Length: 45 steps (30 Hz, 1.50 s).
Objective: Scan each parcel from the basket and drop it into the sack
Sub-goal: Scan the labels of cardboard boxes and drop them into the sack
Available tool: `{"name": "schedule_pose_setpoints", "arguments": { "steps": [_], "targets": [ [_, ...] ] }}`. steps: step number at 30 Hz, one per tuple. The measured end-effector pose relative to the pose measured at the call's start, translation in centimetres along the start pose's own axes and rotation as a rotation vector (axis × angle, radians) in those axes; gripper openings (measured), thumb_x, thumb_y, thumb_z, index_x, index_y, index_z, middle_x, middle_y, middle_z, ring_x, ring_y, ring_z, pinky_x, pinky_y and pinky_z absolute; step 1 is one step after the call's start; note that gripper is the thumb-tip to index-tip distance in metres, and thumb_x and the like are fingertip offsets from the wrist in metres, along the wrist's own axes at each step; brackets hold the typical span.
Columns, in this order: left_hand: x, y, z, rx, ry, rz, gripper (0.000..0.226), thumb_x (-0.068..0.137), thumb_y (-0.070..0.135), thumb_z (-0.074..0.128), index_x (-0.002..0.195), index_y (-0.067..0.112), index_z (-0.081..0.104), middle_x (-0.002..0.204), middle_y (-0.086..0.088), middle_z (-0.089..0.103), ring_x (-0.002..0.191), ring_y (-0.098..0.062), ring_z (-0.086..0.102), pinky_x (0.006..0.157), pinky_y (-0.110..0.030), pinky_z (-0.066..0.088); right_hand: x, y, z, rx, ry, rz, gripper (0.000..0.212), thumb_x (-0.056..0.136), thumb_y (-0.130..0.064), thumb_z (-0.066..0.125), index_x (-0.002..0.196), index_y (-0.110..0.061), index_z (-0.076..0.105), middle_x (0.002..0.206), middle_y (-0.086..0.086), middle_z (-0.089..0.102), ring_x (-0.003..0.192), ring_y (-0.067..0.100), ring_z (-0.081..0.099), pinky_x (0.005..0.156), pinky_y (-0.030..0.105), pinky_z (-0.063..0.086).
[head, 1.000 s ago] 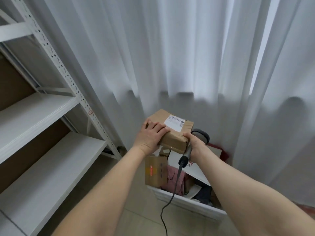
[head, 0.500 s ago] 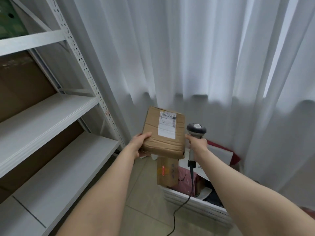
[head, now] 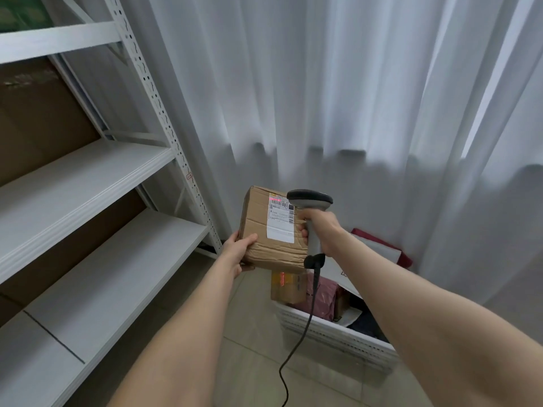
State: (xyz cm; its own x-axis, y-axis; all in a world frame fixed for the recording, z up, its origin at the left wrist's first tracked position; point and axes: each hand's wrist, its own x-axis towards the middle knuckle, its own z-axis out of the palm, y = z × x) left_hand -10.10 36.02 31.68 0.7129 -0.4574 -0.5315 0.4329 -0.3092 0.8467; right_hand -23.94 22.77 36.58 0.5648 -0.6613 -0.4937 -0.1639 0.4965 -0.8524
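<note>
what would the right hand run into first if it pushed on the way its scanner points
Most likely the white label on the parcel, held by the left hand just ahead of the scanner; depth is unclear.

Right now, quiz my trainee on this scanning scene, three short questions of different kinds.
1. True or false: the right hand grips the scanner.
2. The red line crosses the label at its: A top, B middle, C bottom.
3. Which hand holds the box?
Key: 1 true; 2 A; 3 the left hand.
</note>
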Motion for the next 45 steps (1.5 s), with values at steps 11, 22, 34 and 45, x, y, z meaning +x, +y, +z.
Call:
{"name": "schedule_pose_setpoints", "arguments": {
  "steps": [11, 22, 34, 45],
  "targets": [
    [0.2, -0.4, -0.5, -0.077, -0.012, -0.005, 0.065, 0.090, 0.017, 0.064, 0.146, 0.024, 0.032, 0.111, -0.006, 0.052, 0.101, -0.030, 0.053, 0.086, -0.054, 0.048, -0.4, -0.7, 0.9, -0.015, -0.030, 0.027, 0.009, 0.089, -0.009, 0.055, 0.080, -0.007, 0.055, 0.052, 0.004, 0.050, 0.045, 0.016, 0.045, 0.047, 0.022, 0.041],
    [0.6, -0.1, -1.4, -0.096, -0.007, -0.013, 0.061, 0.092, 0.017, 0.062, 0.145, 0.023, 0.033, 0.104, -0.005, 0.052, 0.102, -0.031, 0.051, 0.091, -0.059, 0.046, -0.4, -1.3, 2.3, -0.059, -0.052, 0.050, 0.011, 0.091, -0.008, 0.053, 0.080, -0.007, 0.054, 0.055, 0.004, 0.049, 0.045, 0.015, 0.044, 0.048, 0.023, 0.040],
    [1.2, 0.3, -2.3, -0.113, -0.008, -0.033, 0.059, 0.092, 0.019, 0.061, 0.144, 0.023, 0.034, 0.110, -0.008, 0.052, 0.102, -0.032, 0.051, 0.093, -0.060, 0.045, 0.5, -1.4, 3.5, -0.066, -0.046, 0.043, 0.007, 0.090, -0.010, 0.054, 0.084, -0.007, 0.057, 0.057, 0.005, 0.053, 0.046, 0.014, 0.045, 0.048, 0.023, 0.041],
    [1.6, 0.2, -2.5, -0.125, -0.002, -0.044, 0.058, 0.093, 0.019, 0.060, 0.144, 0.023, 0.034, 0.109, -0.007, 0.050, 0.103, -0.032, 0.049, 0.092, -0.059, 0.044, 0.9, -2.0, 4.0, -0.168, -0.078, 0.037, 0.009, 0.090, -0.008, 0.053, 0.081, -0.008, 0.055, 0.057, 0.005, 0.050, 0.047, 0.015, 0.043, 0.048, 0.024, 0.040]
  ]
}}
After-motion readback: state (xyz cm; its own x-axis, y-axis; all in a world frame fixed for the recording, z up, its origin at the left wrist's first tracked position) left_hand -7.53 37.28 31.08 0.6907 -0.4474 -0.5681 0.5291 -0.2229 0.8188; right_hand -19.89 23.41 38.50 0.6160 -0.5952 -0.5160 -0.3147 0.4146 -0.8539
